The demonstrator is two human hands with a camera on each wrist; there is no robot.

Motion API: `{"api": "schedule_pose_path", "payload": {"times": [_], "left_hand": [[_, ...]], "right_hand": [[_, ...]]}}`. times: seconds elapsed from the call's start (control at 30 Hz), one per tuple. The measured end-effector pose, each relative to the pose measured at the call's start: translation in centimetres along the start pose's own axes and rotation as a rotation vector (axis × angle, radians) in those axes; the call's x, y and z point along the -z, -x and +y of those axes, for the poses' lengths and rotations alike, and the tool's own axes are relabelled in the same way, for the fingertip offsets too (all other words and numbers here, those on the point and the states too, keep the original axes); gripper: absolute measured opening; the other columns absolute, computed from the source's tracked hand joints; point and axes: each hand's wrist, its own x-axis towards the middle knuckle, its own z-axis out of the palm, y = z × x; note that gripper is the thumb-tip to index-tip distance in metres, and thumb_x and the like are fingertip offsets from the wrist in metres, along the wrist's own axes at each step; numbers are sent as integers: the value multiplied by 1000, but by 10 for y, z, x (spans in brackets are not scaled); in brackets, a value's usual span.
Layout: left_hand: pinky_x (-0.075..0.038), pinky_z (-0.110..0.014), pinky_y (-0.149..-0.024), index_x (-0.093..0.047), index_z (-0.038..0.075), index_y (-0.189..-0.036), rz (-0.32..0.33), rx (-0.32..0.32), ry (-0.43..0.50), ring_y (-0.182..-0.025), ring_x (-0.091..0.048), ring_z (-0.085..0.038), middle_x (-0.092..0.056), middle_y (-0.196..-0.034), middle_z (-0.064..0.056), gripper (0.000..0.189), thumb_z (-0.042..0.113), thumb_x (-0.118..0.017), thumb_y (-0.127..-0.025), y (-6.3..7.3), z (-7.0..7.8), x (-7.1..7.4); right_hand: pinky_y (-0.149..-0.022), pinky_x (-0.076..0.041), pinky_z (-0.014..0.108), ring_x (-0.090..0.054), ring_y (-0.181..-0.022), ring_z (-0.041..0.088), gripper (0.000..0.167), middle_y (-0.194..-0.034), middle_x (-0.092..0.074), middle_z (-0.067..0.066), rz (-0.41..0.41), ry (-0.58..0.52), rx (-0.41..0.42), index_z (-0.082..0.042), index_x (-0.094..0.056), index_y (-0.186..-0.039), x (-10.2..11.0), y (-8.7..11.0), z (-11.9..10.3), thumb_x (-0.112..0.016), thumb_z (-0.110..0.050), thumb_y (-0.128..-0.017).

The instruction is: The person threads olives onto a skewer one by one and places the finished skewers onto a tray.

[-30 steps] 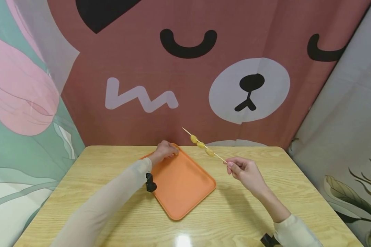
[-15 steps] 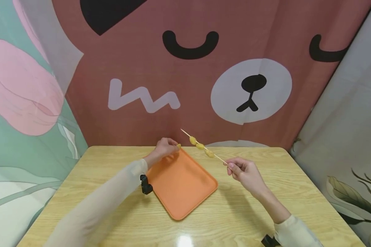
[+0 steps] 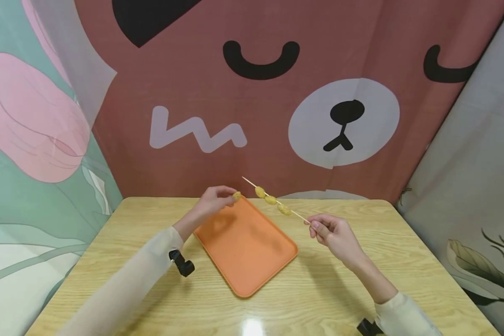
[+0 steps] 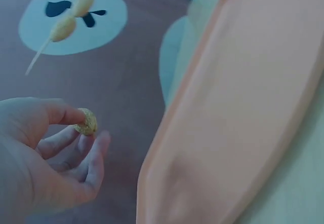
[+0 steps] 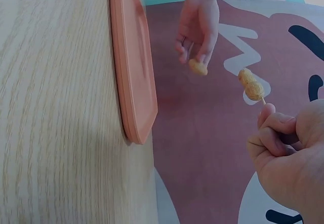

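Wooden skewer [image 3: 277, 201], pinched at its near end by the right hand [image 3: 333, 235], should stay level above the tray's [image 3: 245, 245] far edge while the left hand [image 3: 212, 201] brings its pinched, apparently fried, nugget [image 3: 237, 195] squarely onto the bare tip.

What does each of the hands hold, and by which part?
Left hand pinches a yellow piece at its fingertips; right hand pinches the skewer by its bare lower end.

A wooden table [image 3: 361, 280] stands before a bear-print backdrop [image 3: 277, 116].
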Motion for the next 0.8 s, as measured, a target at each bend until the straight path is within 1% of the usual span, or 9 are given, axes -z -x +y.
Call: {"api": "schedule_pose_path", "payload": {"times": [0.1, 0.17, 0.3, 0.47, 0.53, 0.63, 0.7, 0.8], "left_hand": [[-48, -54, -101, -68, 9, -129, -15, -12, 62, -105, -68, -31, -70, -115, -10, 31, 17, -70, -99, 8, 1, 5], [-50, -49, -101, -67, 10, -129, -18, -9, 105, -104, -69, -26, -69, -119, -9, 30, 18, -69, -100, 13, 2, 7], [-51, -41, -101, -65, 10, -132, -28, 5, 173, -108, -68, -25, -65, -128, -8, 31, 20, -65, -103, 23, 3, 10], [-47, -47, -105, -64, 11, -136, -28, 27, 227, -113, -66, -27, -63, -132, -10, 32, 19, -61, -105, 30, 0, 12], [-47, -48, -105, -63, 11, -138, -28, 29, 242, -114, -65, -27, -62, -133, -11, 33, 18, -59, -106, 32, -4, 13], [-51, -40, -100, -59, 10, -142, -40, 17, 266, -116, -63, -30, -58, -136, -13, 35, 16, -55, -108, 34, -8, 13], [-53, -33, -93, -55, 9, -145, -53, 6, 287, -117, -61, -31, -56, -137, -14, 37, 15, -51, -109, 34, -11, 12], [-53, -27, -85, -50, 7, -149, -68, 1, 339, -116, -61, -32, -54, -137, -14, 39, 14, -47, -111, 33, -14, 12]], "right_hand": [[-45, -29, 24, -39, -54, 9, 19, -78, -60, 18, -6, 3, 9, 2, -70, -113, 0, -1, -2, -56, -9, -106], [-44, -29, 24, -39, -54, 9, 19, -78, -60, 17, -12, 6, 18, 3, -69, -112, -1, -2, -2, -56, -9, -106], [-43, -29, 25, -38, -53, 10, 19, -78, -60, 18, -25, 8, 29, 4, -69, -111, -2, -2, -4, -56, -8, -106], [-43, -28, 25, -37, -53, 9, 18, -78, -60, 18, -44, 9, 31, 4, -69, -111, -3, -2, -6, -57, -8, -106], [-44, -28, 25, -37, -53, 9, 19, -78, -60, 18, -50, 10, 29, 4, -69, -111, -4, -2, -7, -57, -9, -106], [-44, -29, 25, -37, -53, 9, 19, -78, -60, 17, -58, 16, 28, 4, -69, -112, -4, -2, -8, -57, -10, -106], [-44, -30, 26, -37, -53, 10, 19, -78, -60, 17, -62, 19, 26, 4, -69, -112, -4, -1, -7, -57, -9, -106], [-45, -31, 25, -38, -54, 10, 18, -78, -61, 16, -66, 22, 21, 3, -69, -112, -4, 1, -6, -57, -9, -106]]}}
